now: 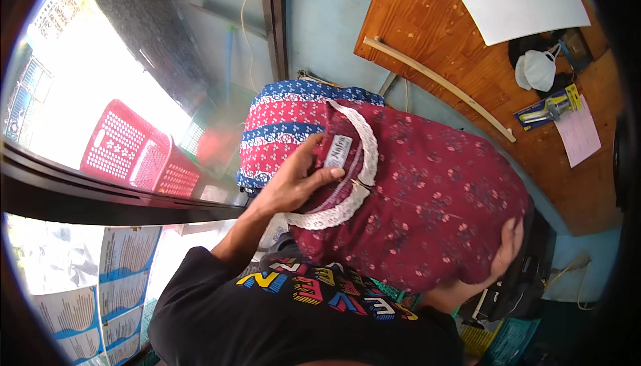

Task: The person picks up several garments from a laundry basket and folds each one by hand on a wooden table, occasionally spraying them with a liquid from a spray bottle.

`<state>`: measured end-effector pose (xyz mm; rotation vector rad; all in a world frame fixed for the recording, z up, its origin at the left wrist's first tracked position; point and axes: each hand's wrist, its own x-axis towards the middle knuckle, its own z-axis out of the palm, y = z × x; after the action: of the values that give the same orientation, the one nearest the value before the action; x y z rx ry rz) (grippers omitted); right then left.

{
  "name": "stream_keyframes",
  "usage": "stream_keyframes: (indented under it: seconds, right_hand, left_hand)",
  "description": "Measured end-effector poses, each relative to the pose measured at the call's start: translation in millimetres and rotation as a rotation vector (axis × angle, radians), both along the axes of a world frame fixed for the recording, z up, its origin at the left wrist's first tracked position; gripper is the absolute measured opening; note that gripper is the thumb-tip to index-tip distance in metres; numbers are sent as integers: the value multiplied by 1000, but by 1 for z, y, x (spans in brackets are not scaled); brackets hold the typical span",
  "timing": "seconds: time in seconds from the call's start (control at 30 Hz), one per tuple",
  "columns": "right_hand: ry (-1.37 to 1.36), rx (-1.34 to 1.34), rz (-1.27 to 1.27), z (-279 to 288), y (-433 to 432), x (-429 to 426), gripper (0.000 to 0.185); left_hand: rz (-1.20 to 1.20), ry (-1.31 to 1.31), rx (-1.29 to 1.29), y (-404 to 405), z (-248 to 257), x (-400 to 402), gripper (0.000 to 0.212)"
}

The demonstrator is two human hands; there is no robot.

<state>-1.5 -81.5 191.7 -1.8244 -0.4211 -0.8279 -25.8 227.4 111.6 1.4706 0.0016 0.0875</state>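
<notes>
A maroon garment [430, 191] printed with small pink flowers stretches across my front, folded into a bundle. Along its neckline runs a white lace collar [368, 141], with a sewn label [338, 151] bearing writing inside the neck. My left hand [295, 178] grips the neck part, its thumb resting beside that label. At the opposite end, my right hand [507, 248] holds the rounded edge, fingers curled over the fabric and the palm hidden beneath it. Behind the collar lies a blue and red patterned cloth [280, 116], folded.
A wooden table [425, 20] at the upper right bears a wooden stick [440, 80], white paper [521, 0], a white mask [538, 70], a packaged tool [548, 108] and a pink slip [578, 133]. A red plastic basket [125, 146] stands at left, beyond a dark frame [125, 203].
</notes>
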Motion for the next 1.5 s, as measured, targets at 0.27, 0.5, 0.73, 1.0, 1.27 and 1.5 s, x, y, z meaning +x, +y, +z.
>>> stream_keyframes:
  seconds: [0.27,0.5,0.73,1.0,1.27,1.5]
  right_hand:
    - [714,335,399,-40,14,105,40]
    - [1191,93,512,-153,-9,155,36]
    - [1111,61,697,-160,-4,146,36]
    - [854,470,859,-147,7,143,49]
    - [838,568,987,-130,-18,146,53]
    - [746,534,885,-129,-28,154,50]
  left_hand:
    - [218,7,10,78,30,22,60]
    - [201,408,510,148,-57,39,51]
    - [333,429,-170,149,-73,53,43]
    - [660,320,226,88,0,64,48]
    - [508,306,145,52,45,55,51]
    - [483,339,222,62,12,61,52]
